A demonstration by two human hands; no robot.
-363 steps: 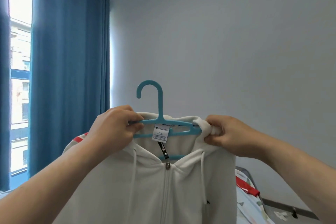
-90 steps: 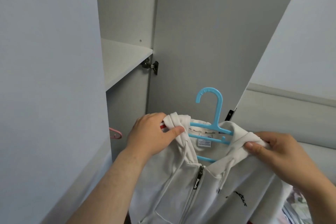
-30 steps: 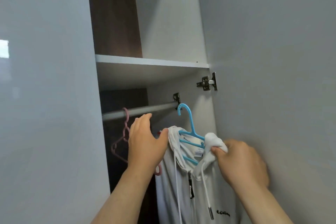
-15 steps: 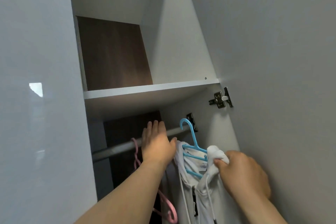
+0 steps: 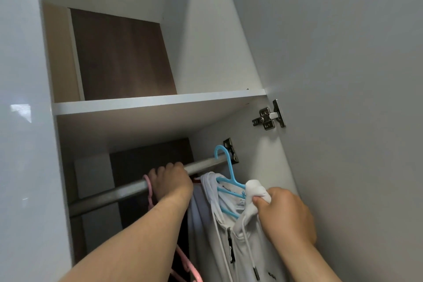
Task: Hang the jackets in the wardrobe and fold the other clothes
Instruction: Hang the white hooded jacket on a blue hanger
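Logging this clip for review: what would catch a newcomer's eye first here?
The white zip-up hooded jacket on a blue plastic hanger, centre-right, its hook at the right end of the grey metal wardrobe rail. The right hand pinches the jacket's shoulder, while the left hand grips the rail beside a pink plastic hanger.

Bare rail (shelf close above)
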